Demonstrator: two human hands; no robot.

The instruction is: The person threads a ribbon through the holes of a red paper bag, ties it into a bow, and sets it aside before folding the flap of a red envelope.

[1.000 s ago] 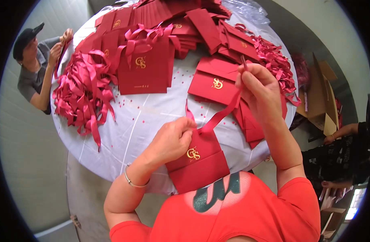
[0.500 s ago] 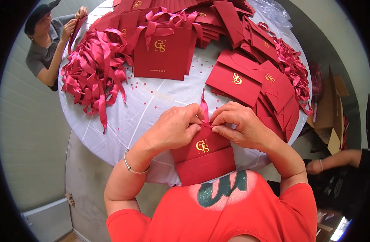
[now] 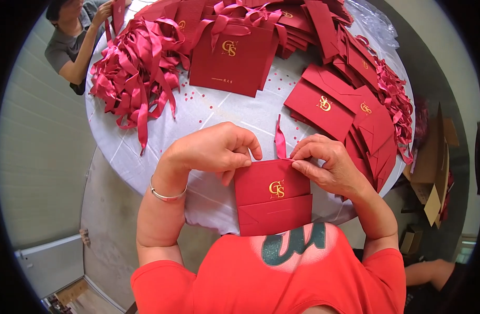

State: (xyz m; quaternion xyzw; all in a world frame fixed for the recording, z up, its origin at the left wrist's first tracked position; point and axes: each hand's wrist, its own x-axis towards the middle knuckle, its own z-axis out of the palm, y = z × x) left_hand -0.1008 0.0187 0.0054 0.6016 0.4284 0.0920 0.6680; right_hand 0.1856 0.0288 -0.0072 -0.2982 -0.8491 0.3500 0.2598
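Observation:
A flat, folded red paper gift bag (image 3: 274, 178) with a gold emblem lies near the table edge, against my red shirt. My left hand (image 3: 214, 149) is at its upper left corner; the thumb lies over the corner, other fingers curl beside and under it, and the index finger is lifted. My right hand (image 3: 326, 162) pinches the pink ribbon (image 3: 280, 137) at the bag's top edge. The ribbon's loose end points away from me. What the left fingers do beneath the bag is hidden.
A heap of pink ribbons (image 3: 138, 73) is at the left. Upright bags with ribbon handles (image 3: 227, 63) stand at the back. Folded bags (image 3: 323, 97) are stacked on the right, beside more ribbons (image 3: 397, 110). Another person (image 3: 75, 42) works at far left; an open cardboard box (image 3: 431, 172) sits right.
My left hand has left the ribbon and moved left to the bag's corner. My right hand still pinches the ribbon. The view has shifted, and the co-worker's hands are higher in it.

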